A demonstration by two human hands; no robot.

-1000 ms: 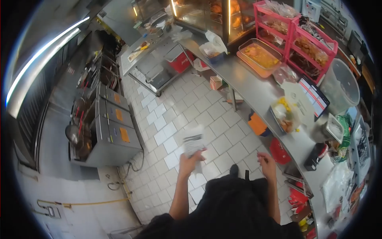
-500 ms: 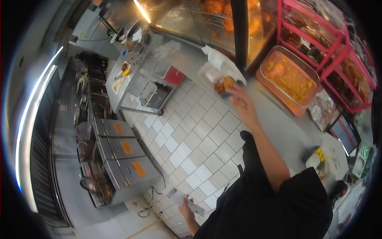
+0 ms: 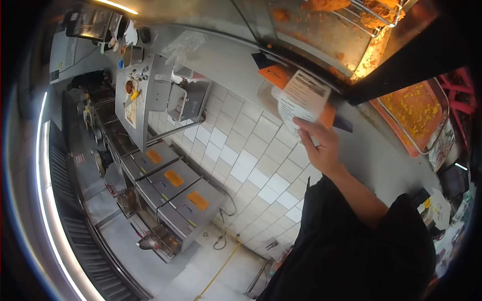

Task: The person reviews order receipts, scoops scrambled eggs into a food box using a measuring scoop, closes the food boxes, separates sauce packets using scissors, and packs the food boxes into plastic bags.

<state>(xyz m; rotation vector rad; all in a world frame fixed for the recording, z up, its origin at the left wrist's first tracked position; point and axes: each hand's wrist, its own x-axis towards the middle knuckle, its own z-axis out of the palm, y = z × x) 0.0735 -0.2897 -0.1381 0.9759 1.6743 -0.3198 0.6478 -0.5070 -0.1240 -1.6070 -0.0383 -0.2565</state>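
Observation:
My right hand (image 3: 324,148) is at the counter edge, thumb and finger closed on the lower edge of a white printed slip (image 3: 305,95). The slip lies over an orange and black box (image 3: 275,76), whose contents are hidden. Low in the view, my left hand (image 3: 284,262) is mostly behind my black sleeve. Another white sheet with dark print (image 3: 272,247) shows at that hand, which appears to hold it; its fingers are hidden.
A warming cabinet (image 3: 311,40) with fried pieces on a wire rack borders the counter. An orange tray (image 3: 409,113) with yellow bits stands to the right. Fryers (image 3: 173,178) line the far side of the tiled floor (image 3: 241,135). A crumpled clear bag (image 3: 183,46) lies farther along the counter.
The white container that stood open with fried pieces inside is no longer seen open; an orange and black box with a slip shows there. My right hand has closed on the slip. The view has shifted.

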